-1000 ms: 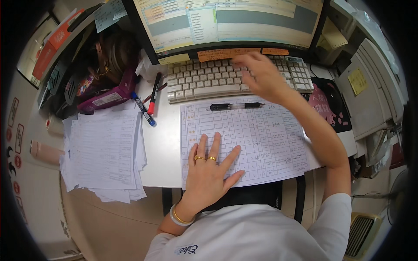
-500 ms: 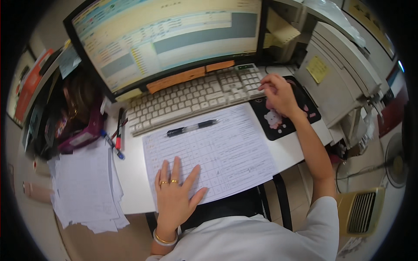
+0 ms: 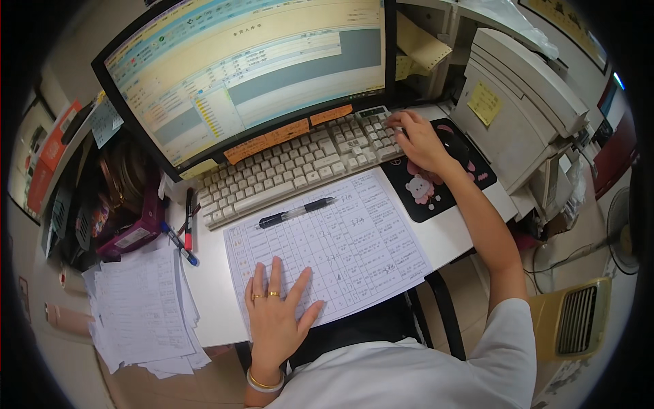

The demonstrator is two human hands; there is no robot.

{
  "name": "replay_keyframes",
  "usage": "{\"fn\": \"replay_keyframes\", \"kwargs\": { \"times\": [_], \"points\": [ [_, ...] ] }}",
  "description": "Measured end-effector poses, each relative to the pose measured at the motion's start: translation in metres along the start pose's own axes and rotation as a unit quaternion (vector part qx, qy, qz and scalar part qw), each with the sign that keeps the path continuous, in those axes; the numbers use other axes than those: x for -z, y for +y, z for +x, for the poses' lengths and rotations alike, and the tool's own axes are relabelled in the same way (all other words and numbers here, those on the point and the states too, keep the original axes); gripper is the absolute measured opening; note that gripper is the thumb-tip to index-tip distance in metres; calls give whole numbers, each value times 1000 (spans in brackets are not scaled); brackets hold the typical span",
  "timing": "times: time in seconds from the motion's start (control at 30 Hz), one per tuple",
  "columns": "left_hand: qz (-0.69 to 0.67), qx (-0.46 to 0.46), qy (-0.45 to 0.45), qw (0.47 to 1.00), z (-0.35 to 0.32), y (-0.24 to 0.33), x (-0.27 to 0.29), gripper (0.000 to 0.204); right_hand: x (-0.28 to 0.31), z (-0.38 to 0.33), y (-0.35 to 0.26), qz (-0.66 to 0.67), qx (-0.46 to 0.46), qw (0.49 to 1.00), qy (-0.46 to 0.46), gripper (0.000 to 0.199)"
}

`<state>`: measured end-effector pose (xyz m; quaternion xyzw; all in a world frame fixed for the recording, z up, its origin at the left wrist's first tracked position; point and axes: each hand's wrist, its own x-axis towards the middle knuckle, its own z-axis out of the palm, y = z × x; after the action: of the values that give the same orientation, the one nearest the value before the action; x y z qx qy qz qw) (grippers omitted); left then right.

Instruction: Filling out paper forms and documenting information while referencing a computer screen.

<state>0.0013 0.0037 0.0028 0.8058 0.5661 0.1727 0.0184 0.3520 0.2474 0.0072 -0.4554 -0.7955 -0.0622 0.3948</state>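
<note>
The keyboard (image 3: 272, 176) lies with its long axis slanting across the desk from left to upper right, its number-pad end at the right hand (image 3: 424, 143). That hand is loosely bent, with nothing gripped; its fingers point left over the number pad, though whether a fingertip presses a key is hard to tell from above. The rest of the keyboard stretches away leftward from those fingers, beyond the left hand (image 3: 276, 320).

The left hand lies palm down with fingers spread, holding nothing, on the printed sheet (image 3: 368, 238), whose long side runs roughly parallel to the keyboard. Most of the sheet extends to the right of this hand. Just past its fingertips a pen (image 3: 297, 213) lies on the sheet, slanted much like the keyboard. The mouse pad (image 3: 449, 198) is beneath and beside the right hand.
</note>
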Motion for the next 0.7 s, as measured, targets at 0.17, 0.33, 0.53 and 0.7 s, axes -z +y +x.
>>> {"fn": "replay_keyframes", "kwargs": {
  "times": [0.17, 0.33, 0.53, 0.7],
  "points": [
    [-2, 5, 4, 1000, -1, -3, -2, 49, 17, -1, -15, -63, -37, 996, -44, 23],
    [13, 7, 9, 1000, -4, -1, 1, 49, 15, 5, -26, -89, -46, 992, -77, 25],
    [4, 4, 23, 1000, -2, -1, -2, 50, 10, 1, -15, -2, -28, 1000, -14, 26],
    [5, -3, 24, 1000, -6, -4, -3, 49, 42, -8, -8, -76, -134, 986, -62, 35]
  ]
}}
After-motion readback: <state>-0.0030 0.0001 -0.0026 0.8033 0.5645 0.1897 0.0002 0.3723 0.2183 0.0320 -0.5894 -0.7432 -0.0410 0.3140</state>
